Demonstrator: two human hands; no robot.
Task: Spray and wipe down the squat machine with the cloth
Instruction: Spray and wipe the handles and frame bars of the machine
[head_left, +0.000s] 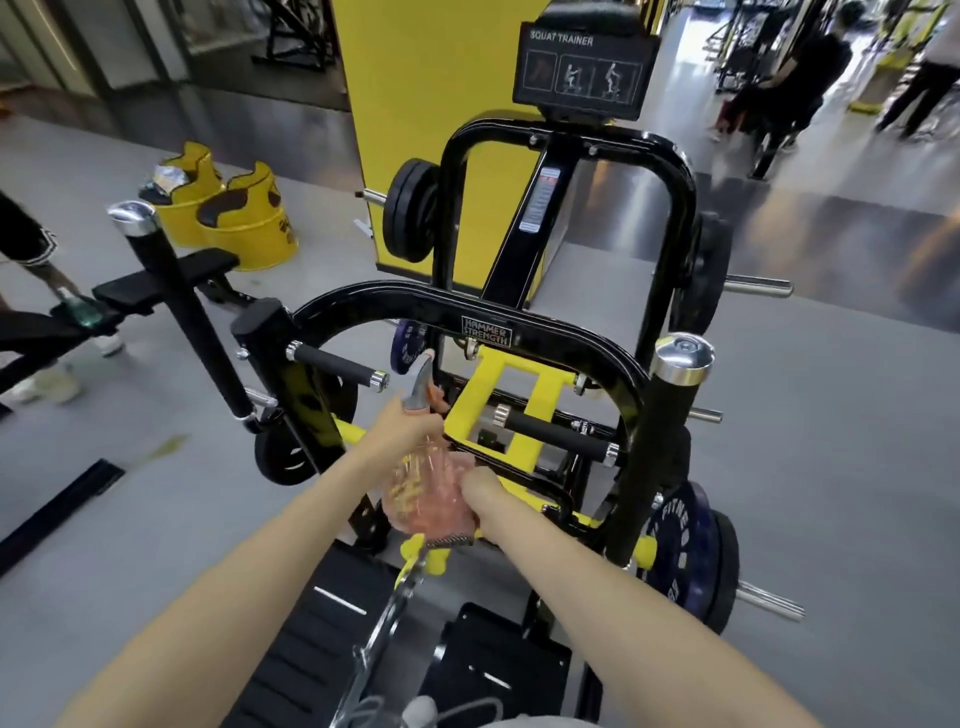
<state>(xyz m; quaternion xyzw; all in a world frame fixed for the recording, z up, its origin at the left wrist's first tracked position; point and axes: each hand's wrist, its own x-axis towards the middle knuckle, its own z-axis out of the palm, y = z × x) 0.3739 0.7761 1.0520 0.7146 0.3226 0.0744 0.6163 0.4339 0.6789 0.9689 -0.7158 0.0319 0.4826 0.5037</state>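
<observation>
Squat machine (519, 317), black frame with yellow bits, fills the middle of the view, running from 6 up to 12 o'clock. Dead centre, the left hand (410, 431) has its fingers wrapped round the neck of a clear spray bottle (415, 483), grey trigger head pointing up toward 12. Right next to it at 4 o'clock, the right hand (483, 491) is bunched up on a pink cloth (449, 512) with a grey edge, and the cloth sits against the bottle's body. The yellow crossbar (519, 370) is just beyond them at 1 o'clock. Further out: a chrome-capped post (680, 358) at 3, a dark weight plate (675, 551) at 4, black foot plates (493, 670) at 6, a bench (166, 283) at 9, two yellow barrels (234, 218) at 10, the SQUAT TRAINER placard (584, 67) at 12, and blurry people (810, 78) at 1.
</observation>
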